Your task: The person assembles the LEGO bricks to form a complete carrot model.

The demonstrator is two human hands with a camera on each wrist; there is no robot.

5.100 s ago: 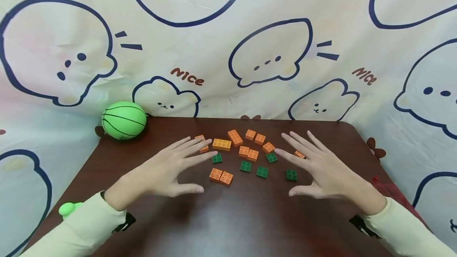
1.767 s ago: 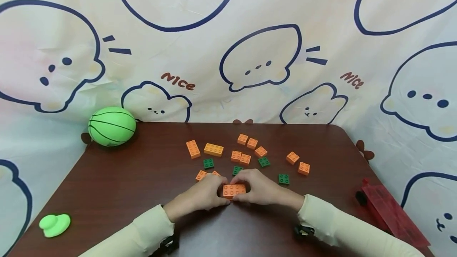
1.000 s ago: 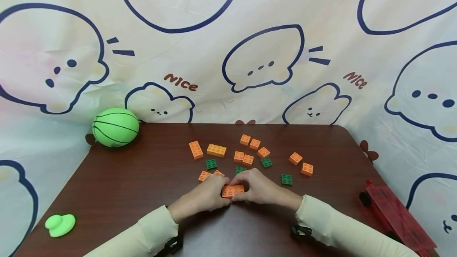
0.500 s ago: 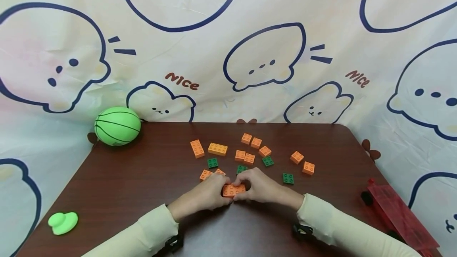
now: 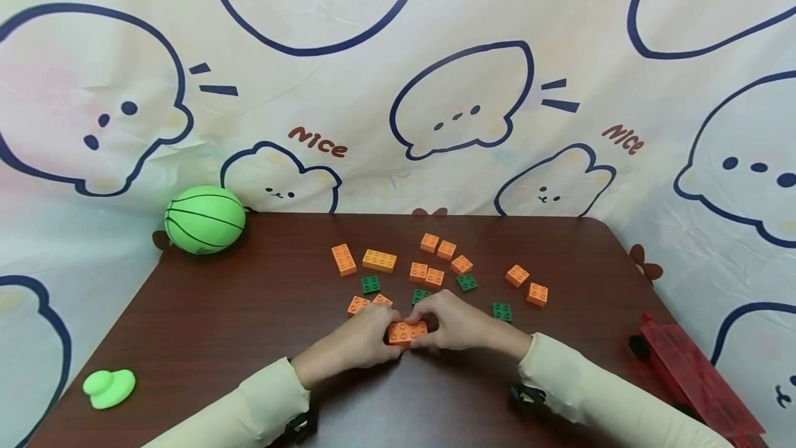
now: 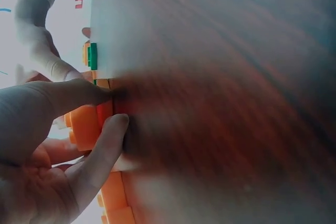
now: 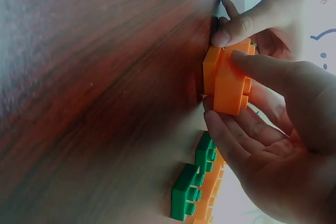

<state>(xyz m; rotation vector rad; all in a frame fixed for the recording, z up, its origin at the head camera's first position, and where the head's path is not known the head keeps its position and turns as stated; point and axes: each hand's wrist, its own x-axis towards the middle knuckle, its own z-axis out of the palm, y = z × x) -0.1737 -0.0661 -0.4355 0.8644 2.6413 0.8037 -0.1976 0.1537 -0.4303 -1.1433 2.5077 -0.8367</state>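
In the head view my left hand (image 5: 365,337) and right hand (image 5: 452,322) meet over the near middle of the table, both gripping a long orange toy brick (image 5: 407,332) with studs on top. The right wrist view shows this upper brick (image 7: 229,88) sitting on a second orange brick (image 7: 211,70) against the table, slightly offset from it. There the right thumb and fingers pinch the near end. In the left wrist view, the left thumb and fingers close around the upper brick (image 6: 85,125) from the other side. The hands partly hide both bricks.
Behind the hands lie several orange bricks (image 5: 379,260) and green bricks (image 5: 466,282) on the dark wooden table (image 5: 249,323). A green ball (image 5: 205,220) stands at the back left, a light green hat-shaped piece (image 5: 109,388) at the left, and a red wheeled toy (image 5: 699,375) at the right.
Five seconds ago both hands were spread apart with straight fingers; they have come together on the orange bricks. A long orange brick has left the back row. Over the last second the hands barely move.
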